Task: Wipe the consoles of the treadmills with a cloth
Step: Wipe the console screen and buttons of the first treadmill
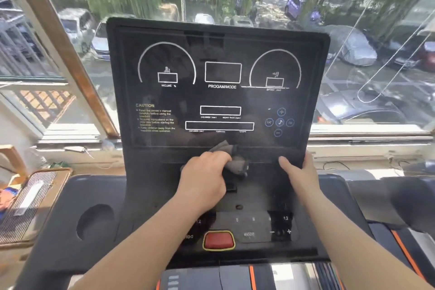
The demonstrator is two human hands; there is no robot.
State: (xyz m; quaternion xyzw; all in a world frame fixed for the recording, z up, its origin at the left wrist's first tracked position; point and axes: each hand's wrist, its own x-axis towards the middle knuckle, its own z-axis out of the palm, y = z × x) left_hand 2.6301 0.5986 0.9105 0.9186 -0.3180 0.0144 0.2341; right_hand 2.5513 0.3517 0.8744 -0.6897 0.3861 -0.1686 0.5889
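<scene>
The left grip [204, 176] is closed round a bunched grey cloth [231, 156], which is pressed to the console [221, 99] just below its display. At three o'clock the console's edge is clasped by the right grip [300, 172]. If a stroke is carried toward six o'clock, the red stop button [219, 239] may be pressed. The touch keys [279, 122] at two o'clock may likewise be triggered.

The console [219, 99] panel showed glossy black, smooth, throwing back reflections; lower down its plastic went matt. The cloth [237, 164] was grey, soft, crumpled fabric. The button [219, 239] shone red plastic. The frame [70, 54] gleamed, varnished wood.
</scene>
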